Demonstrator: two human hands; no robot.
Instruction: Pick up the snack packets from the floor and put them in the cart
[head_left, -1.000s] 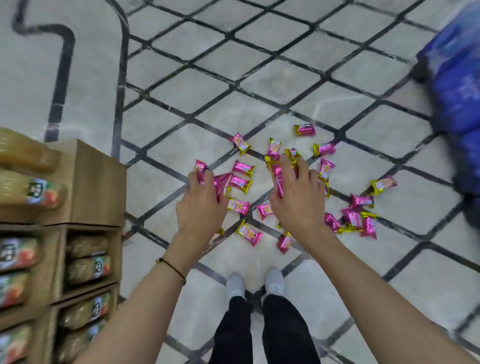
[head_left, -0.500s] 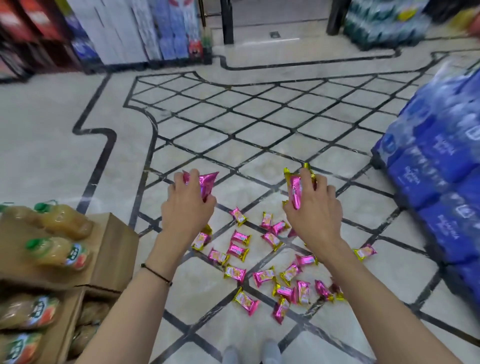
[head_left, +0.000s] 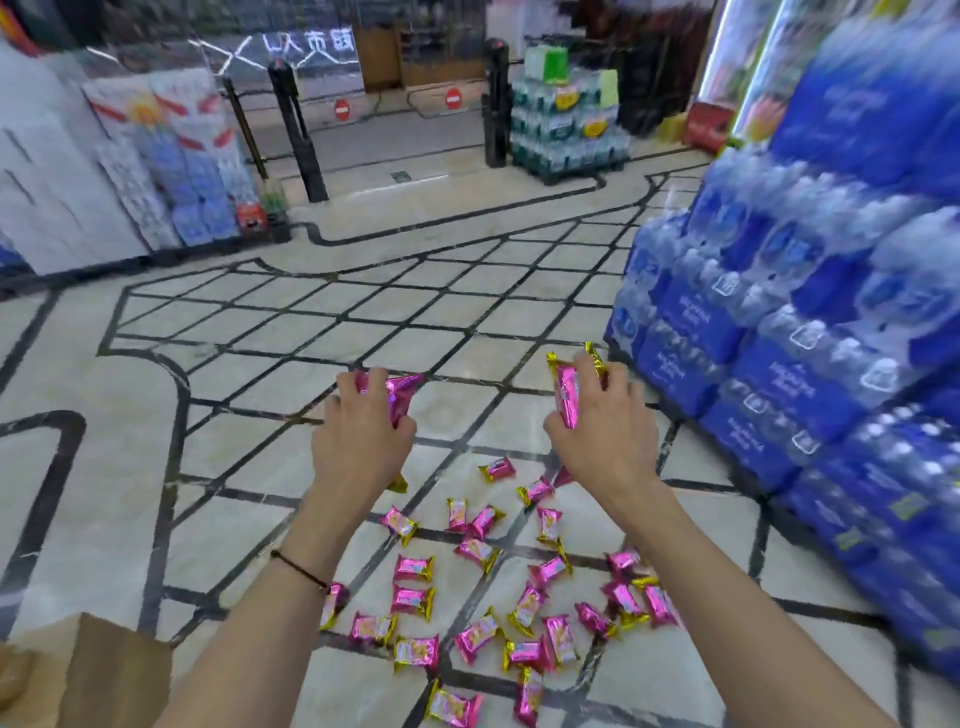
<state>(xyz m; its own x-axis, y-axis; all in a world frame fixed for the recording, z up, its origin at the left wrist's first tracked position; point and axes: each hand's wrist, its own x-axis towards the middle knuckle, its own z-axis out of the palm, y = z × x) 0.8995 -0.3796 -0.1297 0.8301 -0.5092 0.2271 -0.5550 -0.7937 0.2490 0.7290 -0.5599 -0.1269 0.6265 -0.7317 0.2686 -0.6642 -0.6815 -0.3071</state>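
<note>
Head view: left hand is held up over the pale marble floor with dark inlaid lines, fingers curled tight round a bunch of pink foil snack packets. The right hand is level with it, fingers and thumb wrapped round a second bunch of pink packets with gold crimped ends; both bunches are clear of the floor.

Below and between the forearms a couple of dozen loose pink-and-gold packets lie scattered over the tiles, some overlapping. Stacked blue shrink-wrapped bottle packs stand close on the right; a brown cardboard box corner sits at lower left; a thin dark cord bracelet is on the left wrist. The cart is not in view; I cannot tell which way it lies.

Risks, as judged:
- The foil looks slick and each fistful is full, so a packet may slide out on the carry; a gold end showing under the left palm seems likeliest to go.
- Turning toward the cart, the right hand could brush the bottle stack.
- Feet could tread on and crush the packets underfoot.
- Most of the pile remains, so hurried grabs would mean more drops.
</note>
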